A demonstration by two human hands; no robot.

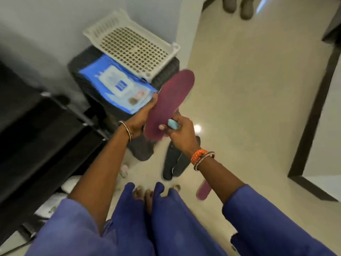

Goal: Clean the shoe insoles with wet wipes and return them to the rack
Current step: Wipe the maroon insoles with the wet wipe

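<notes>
I hold the long maroon foam insole (169, 102) up over the floor, left hand (142, 117) curled under its edge to brace it. My right hand (180, 129) has its fingers (162, 127) clamped on a folded pale-blue wet wipe (173, 124), pressed to the heel for scrubbing. The second maroon insole (203, 190) lies on the floor by my feet.

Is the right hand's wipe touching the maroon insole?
Touching. The head view shows the wipe, pinched in the right hand, pressed on the insole.
</notes>
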